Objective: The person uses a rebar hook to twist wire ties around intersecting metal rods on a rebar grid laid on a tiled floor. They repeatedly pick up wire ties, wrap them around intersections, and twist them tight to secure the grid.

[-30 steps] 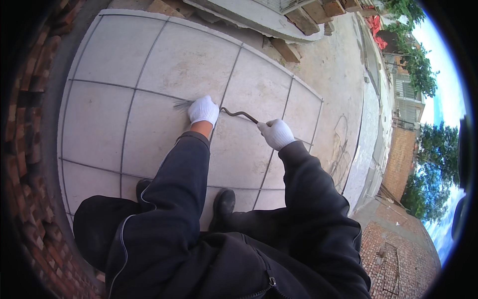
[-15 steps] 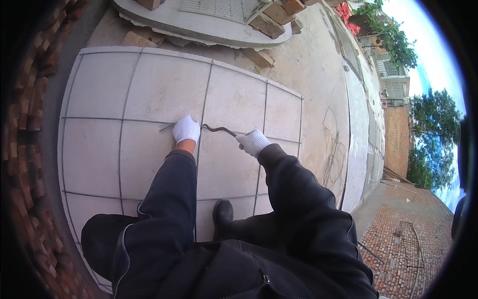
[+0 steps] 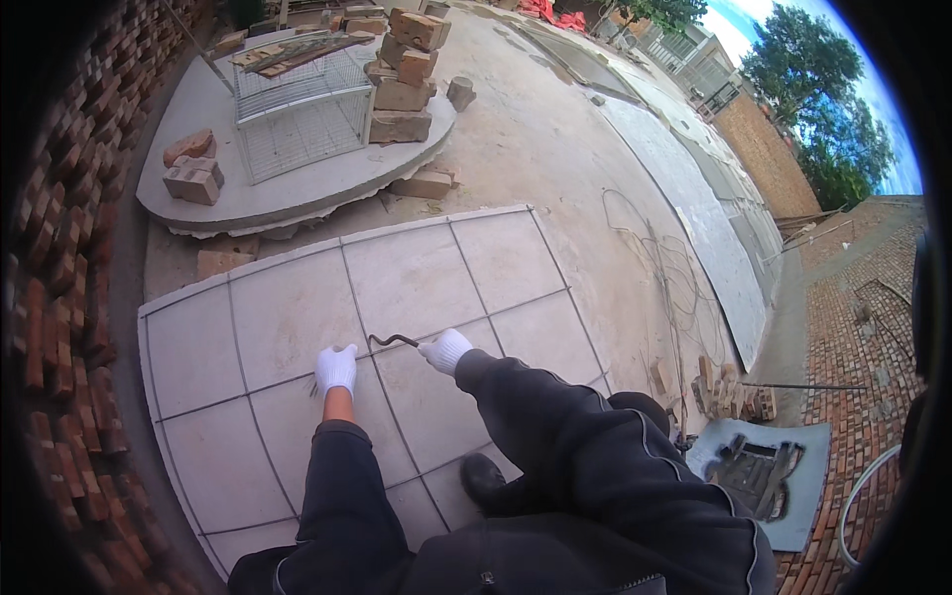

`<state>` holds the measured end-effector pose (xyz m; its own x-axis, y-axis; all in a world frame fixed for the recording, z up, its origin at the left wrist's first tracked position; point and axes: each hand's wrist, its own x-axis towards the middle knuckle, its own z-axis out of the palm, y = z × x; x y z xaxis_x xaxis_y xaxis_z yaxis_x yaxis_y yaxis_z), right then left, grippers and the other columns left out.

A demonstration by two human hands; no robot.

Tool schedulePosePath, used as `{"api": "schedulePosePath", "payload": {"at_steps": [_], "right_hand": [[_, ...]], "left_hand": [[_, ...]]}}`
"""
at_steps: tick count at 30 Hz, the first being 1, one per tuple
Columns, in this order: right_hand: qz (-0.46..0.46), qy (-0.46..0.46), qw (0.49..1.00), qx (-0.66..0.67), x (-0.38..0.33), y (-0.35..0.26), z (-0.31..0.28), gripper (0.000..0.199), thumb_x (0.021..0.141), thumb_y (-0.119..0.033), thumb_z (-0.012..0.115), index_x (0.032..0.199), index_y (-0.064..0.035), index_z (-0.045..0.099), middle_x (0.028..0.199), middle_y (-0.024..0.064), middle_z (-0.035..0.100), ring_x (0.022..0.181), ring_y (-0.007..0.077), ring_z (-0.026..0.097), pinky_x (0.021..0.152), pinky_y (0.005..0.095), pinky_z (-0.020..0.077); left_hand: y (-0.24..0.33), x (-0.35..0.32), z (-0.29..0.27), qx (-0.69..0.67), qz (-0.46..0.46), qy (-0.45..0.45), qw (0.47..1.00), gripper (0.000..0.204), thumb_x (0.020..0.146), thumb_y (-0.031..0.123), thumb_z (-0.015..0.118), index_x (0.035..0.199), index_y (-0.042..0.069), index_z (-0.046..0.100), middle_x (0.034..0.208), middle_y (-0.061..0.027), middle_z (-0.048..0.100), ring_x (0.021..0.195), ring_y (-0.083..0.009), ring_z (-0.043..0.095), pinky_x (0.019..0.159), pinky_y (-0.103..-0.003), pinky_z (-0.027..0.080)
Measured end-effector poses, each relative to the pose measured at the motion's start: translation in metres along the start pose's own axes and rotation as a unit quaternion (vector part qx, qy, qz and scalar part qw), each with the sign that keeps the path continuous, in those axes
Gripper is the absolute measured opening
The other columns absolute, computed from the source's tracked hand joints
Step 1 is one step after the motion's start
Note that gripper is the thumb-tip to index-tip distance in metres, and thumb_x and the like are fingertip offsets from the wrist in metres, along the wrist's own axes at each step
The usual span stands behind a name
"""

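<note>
A grid of thin steel rebar (image 3: 349, 283) lies over a pale flat slab (image 3: 288, 317). My left hand (image 3: 336, 369), in a white knitted glove, is closed on a bundle of thin tie wires (image 3: 314, 385), whose ends stick out on its left side. In my right hand (image 3: 445, 351), gloved the same way, is a dark, wavy rebar tying hook (image 3: 395, 339). The hook's bent tip is close to a bar crossing, just right of my left hand. Whether the tip touches a wire there is too small to tell.
Beyond the slab, a rounded concrete slab (image 3: 416, 164) carries a white wire cage (image 3: 302, 124) and stacked bricks (image 3: 402, 94). A brick wall (image 3: 59, 327) runs along the left. Loose wire (image 3: 659, 248) lies on the ground at right. My boot (image 3: 486, 481) stands by the grid.
The view has turned and tilted up, showing more of the far ground. The hook's tip has drawn slightly away from my left hand. Both hands keep their holds.
</note>
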<state>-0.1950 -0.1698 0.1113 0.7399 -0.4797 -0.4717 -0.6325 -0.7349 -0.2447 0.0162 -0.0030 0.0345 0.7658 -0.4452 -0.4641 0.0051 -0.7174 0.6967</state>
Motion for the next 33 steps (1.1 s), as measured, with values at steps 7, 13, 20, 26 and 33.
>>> {"api": "schedulePosePath", "payload": {"at_steps": [7,13,20,26,33], "right_hand": [[0.131,0.168,0.748,0.629,-0.020,-0.065,-0.066,0.035,0.109,-0.037,0.070,0.095,-0.0049,0.071,0.068,0.0014,0.062,0.050,0.0109,0.051,0.044,0.0317,0.0392],[-0.018,0.387,0.731,0.562,-0.087,-0.085,-0.185,0.030,0.112,-0.025,0.069,0.119,0.0047,0.071,0.082,0.0048,0.070,0.058,0.0082,0.060,0.052,0.0263,0.0498],[-0.002,0.221,0.778,0.588,-0.133,-0.091,-0.200,0.024,0.103,-0.018,0.078,0.116,0.0030,0.075,0.080,0.0035,0.070,0.067,0.0087,0.063,0.060,0.0246,0.0493],[-0.078,0.307,0.848,0.424,-0.135,-0.099,-0.162,0.027,0.101,-0.020,0.082,0.114,0.0035,0.079,0.090,0.0137,0.078,0.085,0.0135,0.074,0.078,0.0309,0.0595],[-0.113,0.357,0.862,0.342,-0.125,-0.106,-0.167,0.017,0.103,-0.011,0.080,0.113,0.0034,0.078,0.094,0.0075,0.078,0.085,0.0080,0.069,0.075,0.0260,0.0554]], "left_hand": [[0.057,-0.009,-0.087,-0.571,0.034,-0.153,0.806,0.036,0.113,0.043,0.064,0.110,0.009,0.075,0.079,-0.0047,0.073,0.064,-0.0147,0.061,0.055,-0.032,0.045],[0.154,-0.078,-0.105,-0.760,0.156,-0.279,0.565,0.062,0.117,0.061,0.047,0.134,0.008,0.073,0.121,-0.0172,0.078,0.108,-0.0334,0.074,0.096,-0.048,0.059],[0.184,-0.130,-0.081,-0.731,0.241,-0.362,0.526,0.088,0.111,0.079,0.036,0.162,0.009,0.056,0.151,-0.0246,0.065,0.139,-0.0410,0.064,0.122,-0.055,0.047],[0.183,-0.160,-0.043,-0.674,0.245,-0.367,0.592,0.098,0.110,0.082,0.032,0.165,0.004,0.049,0.158,-0.0259,0.059,0.151,-0.0411,0.053,0.130,-0.056,0.036],[0.185,-0.160,-0.063,-0.592,0.341,-0.326,0.654,0.088,0.118,0.065,0.037,0.165,-0.009,0.045,0.164,-0.0252,0.055,0.154,-0.0327,0.052,0.130,-0.046,0.037]]}}
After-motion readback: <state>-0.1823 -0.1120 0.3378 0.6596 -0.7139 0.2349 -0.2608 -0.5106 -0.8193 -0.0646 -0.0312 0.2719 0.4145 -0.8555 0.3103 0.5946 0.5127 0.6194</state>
